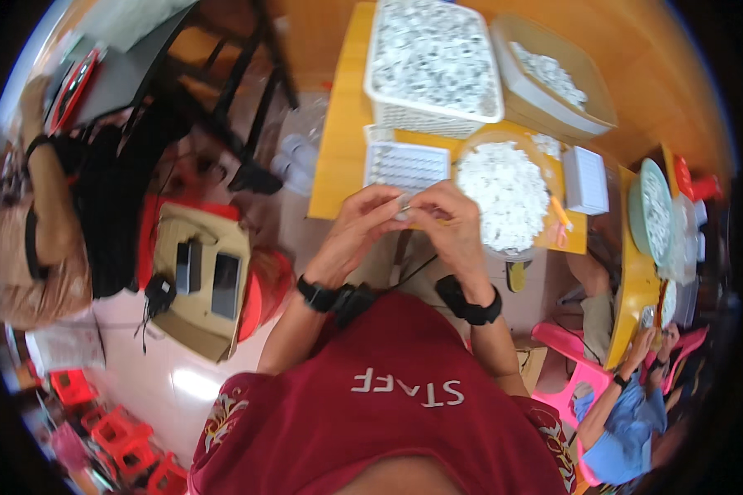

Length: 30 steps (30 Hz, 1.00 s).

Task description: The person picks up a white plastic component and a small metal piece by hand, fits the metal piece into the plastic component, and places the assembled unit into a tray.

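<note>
My left hand (351, 235) and my right hand (454, 227) meet at the near edge of a yellow table (336, 165). Their fingertips pinch a small whitish piece (403, 206) with a metallic glint; its exact kind is too small to make out. Just beyond the fingers lies a white tray (409, 165) with rows of small slots or parts. Right of it, beside my right hand, a round tub (504, 251) is heaped with small white pieces. Behind these stands a white plastic basket (429, 122) full of similar white and dark pieces.
A tan carton (590, 87) holds more white pieces at the back right. Near it are a white box (586, 181) and an orange-handled tool (559, 213). Left of me sits an open cardboard box (198, 326) with dark devices. Other people sit on both sides; red stools (120, 437) stand lower left.
</note>
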### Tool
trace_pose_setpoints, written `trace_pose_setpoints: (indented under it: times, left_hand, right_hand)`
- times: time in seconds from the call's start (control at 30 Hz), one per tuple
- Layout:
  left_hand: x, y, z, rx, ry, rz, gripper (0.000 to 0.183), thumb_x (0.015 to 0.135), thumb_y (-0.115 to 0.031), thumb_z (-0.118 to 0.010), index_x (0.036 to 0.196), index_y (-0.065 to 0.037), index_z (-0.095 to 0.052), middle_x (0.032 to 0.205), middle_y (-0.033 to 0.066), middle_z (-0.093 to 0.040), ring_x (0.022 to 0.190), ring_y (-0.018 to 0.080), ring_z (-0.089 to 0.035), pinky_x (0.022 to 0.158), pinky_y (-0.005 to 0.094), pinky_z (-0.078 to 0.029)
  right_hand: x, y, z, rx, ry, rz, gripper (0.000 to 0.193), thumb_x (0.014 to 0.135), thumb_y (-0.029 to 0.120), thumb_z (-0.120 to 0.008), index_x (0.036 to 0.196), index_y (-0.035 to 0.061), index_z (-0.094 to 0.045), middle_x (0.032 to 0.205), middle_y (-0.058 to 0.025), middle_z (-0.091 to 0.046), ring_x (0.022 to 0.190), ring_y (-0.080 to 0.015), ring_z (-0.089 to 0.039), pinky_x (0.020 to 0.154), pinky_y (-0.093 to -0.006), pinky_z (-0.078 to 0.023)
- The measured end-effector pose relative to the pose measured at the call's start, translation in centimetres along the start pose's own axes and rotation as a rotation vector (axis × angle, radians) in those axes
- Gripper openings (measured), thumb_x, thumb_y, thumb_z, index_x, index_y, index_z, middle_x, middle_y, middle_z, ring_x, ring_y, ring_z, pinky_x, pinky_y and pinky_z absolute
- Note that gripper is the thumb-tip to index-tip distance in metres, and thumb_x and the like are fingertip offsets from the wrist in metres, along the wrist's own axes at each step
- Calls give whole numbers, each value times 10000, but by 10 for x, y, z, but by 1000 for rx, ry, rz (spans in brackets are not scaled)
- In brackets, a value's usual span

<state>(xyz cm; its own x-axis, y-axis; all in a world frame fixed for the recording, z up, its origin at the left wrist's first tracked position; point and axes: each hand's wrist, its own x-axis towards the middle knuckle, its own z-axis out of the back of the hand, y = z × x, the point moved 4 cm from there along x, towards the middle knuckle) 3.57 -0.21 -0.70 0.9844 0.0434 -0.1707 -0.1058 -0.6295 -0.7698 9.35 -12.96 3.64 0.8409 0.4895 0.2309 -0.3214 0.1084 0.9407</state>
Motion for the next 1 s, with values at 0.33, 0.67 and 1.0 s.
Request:
trace_pose_setpoints:
  times: [0.33, 0.67, 1.0]
  left_hand:
    - [0, 9, -2, -46, 43, -12, 207, 855, -142, -585, 1020, -17, -568, 971, 45, -585, 837, 95, -576, 738, 234, -500]
    - [-1, 9, -8, 8, 92, -28, 210, 843, -150, -600, 1006, -19, -585, 929, 49, -608, 797, 91, -579, 688, 201, -471]
    - [-9, 7, -3, -85, -26, 28, 222, 856, -124, -572, 1037, 5, -568, 997, 83, -583, 889, 135, -577, 779, 273, -506]
  right_hand:
    - [-3, -11, 1, 118, 85, -80, 103, 729, -69, -617, 804, -7, -583, 823, -45, -518, 745, -126, -545, 666, -229, -463]
    - [-10, -23, 6, 381, 51, -243, 123, 732, -60, -633, 820, -3, -567, 801, -28, -568, 762, -93, -537, 671, -212, -454]
    - [-11, -31, -2, 391, 32, -261, 157, 728, -52, -627, 849, 26, -564, 799, -4, -563, 725, -70, -526, 657, -199, -447]
